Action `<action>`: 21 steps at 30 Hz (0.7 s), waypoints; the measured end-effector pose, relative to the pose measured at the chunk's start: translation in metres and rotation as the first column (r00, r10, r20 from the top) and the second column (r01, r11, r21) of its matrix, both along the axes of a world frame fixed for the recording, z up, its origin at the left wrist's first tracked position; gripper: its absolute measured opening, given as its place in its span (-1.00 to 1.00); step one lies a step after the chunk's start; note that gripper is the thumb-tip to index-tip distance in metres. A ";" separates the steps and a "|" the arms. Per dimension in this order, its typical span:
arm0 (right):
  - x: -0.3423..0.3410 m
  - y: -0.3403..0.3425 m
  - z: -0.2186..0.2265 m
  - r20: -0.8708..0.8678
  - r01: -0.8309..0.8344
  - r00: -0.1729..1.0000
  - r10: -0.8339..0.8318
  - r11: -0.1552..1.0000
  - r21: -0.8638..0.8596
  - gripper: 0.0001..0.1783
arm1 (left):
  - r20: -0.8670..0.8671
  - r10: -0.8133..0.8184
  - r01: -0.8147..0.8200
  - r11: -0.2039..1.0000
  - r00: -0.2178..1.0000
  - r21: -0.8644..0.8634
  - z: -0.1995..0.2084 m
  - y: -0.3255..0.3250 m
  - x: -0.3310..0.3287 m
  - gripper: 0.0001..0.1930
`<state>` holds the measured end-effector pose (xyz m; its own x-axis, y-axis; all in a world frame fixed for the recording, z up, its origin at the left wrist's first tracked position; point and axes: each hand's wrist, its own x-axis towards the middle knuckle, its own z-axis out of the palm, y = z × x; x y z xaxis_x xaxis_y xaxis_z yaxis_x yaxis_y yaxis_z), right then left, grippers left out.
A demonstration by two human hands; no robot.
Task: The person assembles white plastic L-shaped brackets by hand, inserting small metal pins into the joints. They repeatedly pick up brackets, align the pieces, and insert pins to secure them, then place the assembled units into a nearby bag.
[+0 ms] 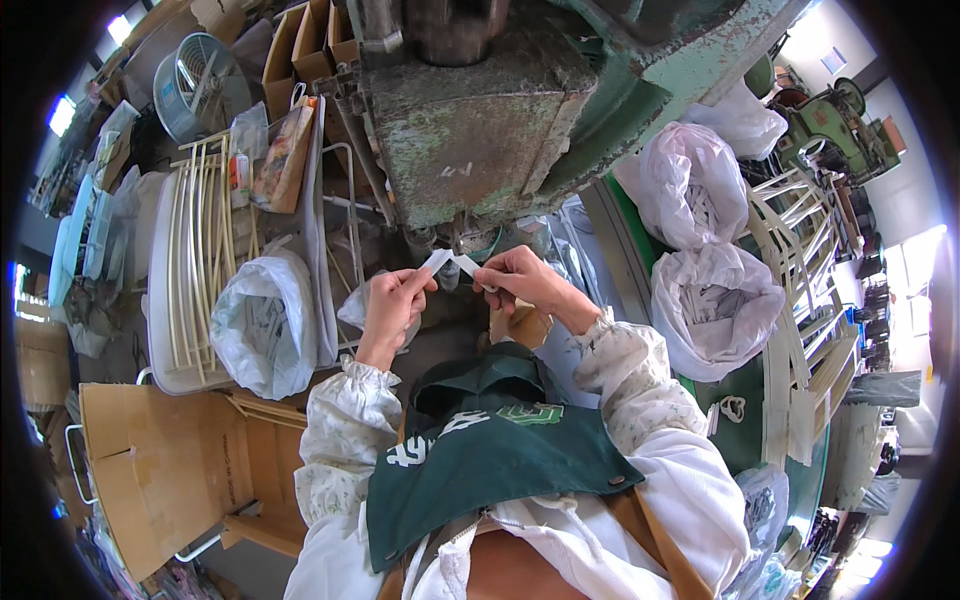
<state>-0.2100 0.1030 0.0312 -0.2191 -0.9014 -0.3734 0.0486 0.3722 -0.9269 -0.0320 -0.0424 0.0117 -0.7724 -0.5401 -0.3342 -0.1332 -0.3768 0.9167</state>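
Note:
In front of the worn green press (470,150), my left hand (393,305) pinches a small flat white strip (437,260) between thumb and fingertips. Opposite it, my right hand (535,283) grips another flat white piece (467,265) with its fingers curled in. The two pieces meet at an angle just below the press's tool end (457,235); I cannot tell whether they are one bent strip or two.
At the left, an open white bag (262,325) stands beside long cream rods (195,260). Two more white bags (690,190) (715,310) hold thin pieces at the right, near stacked slats (800,300). An open cardboard box (165,450) is at lower left.

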 end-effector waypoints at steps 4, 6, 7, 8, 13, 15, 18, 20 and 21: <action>0.001 0.007 0.013 0.017 0.032 0.999 -0.030 0.997 -0.076 -0.66 | -0.039 -0.004 0.004 1.000 0.999 -0.005 0.023 0.005 0.000 -0.69; 0.001 0.003 0.020 0.053 0.012 0.999 -0.008 0.996 -0.083 -0.67 | -0.057 -0.027 0.026 1.000 0.998 -0.018 0.028 0.001 0.001 -0.69; 0.004 0.004 0.020 0.035 0.009 0.999 -0.006 0.996 -0.089 -0.67 | -0.035 -0.021 0.021 1.000 0.999 -0.018 0.026 0.004 0.005 -0.69; 0.008 0.006 0.021 0.016 0.006 1.000 -0.005 0.995 -0.095 -0.67 | -0.052 -0.030 0.030 1.000 0.998 -0.009 0.026 0.004 0.008 -0.68; 0.019 0.029 0.037 0.008 0.000 1.000 0.000 0.993 -0.121 -0.74 | -0.084 -0.121 0.115 0.991 0.989 -0.074 0.033 0.016 0.022 -0.70; 0.029 0.039 0.035 -0.076 -0.033 0.997 0.028 0.997 -0.072 -0.76 | 0.021 -0.140 0.141 0.987 0.990 -0.082 0.040 0.026 0.033 -0.70; 0.026 0.068 0.026 -0.189 -0.040 0.982 0.025 0.996 -0.079 -0.79 | 0.101 -0.253 0.254 0.967 0.962 0.003 0.025 0.046 0.034 -0.68; 0.020 0.093 0.018 -0.179 0.211 0.957 -0.229 0.971 -0.115 -0.76 | -0.061 -0.268 0.273 0.957 0.961 0.096 0.002 0.062 0.033 -0.67; 0.012 0.108 0.007 -0.071 0.520 0.850 -0.523 0.853 -0.049 -0.80 | -0.133 -0.278 0.293 0.949 0.951 0.116 -0.001 0.065 0.032 -0.66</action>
<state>-0.1985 0.2111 0.0377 -0.6873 -0.6558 -0.3124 0.1553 0.2875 -0.9451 0.0001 0.0224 0.0102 -0.9247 -0.2482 -0.2887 -0.1508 -0.4573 0.8764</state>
